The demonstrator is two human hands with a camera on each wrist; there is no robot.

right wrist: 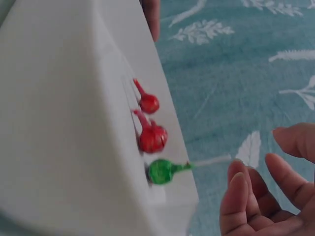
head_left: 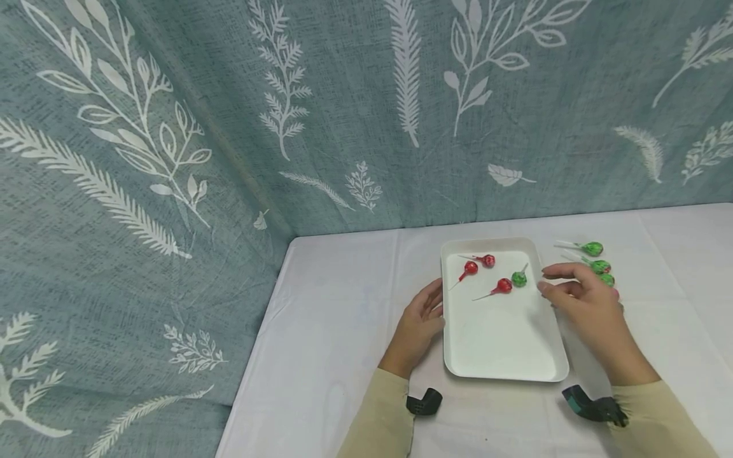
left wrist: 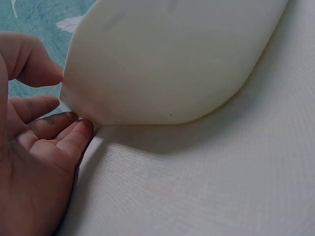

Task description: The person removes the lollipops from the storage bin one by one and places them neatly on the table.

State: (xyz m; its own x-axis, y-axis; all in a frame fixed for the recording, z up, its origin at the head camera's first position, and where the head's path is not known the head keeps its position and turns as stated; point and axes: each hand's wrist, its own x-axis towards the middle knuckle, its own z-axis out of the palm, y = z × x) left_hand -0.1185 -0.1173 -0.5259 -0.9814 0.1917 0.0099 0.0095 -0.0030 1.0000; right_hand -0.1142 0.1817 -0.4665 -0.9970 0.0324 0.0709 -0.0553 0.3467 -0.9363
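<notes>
A white rectangular tray [head_left: 498,343] lies on the table. In it are three red-wrapped lollipops [head_left: 504,286] and one green lollipop [head_left: 519,278] near its right wall. My left hand [head_left: 418,327] touches the outside of the tray's left wall; the left wrist view shows its fingertips [left wrist: 84,129] against the tray's edge. Just outside the right wall hovers my right hand [head_left: 590,305], thumb and fingers bent and apart with nothing between them. From the right wrist view, the green lollipop's stick points toward those fingers [right wrist: 234,196].
Several green lollipops [head_left: 592,249] lie on the table right of the tray, the lowest partly hidden behind my right hand. A white cloth [head_left: 338,318] covers the table. Behind and left hangs a blue-green curtain [head_left: 343,114] with white leaf prints.
</notes>
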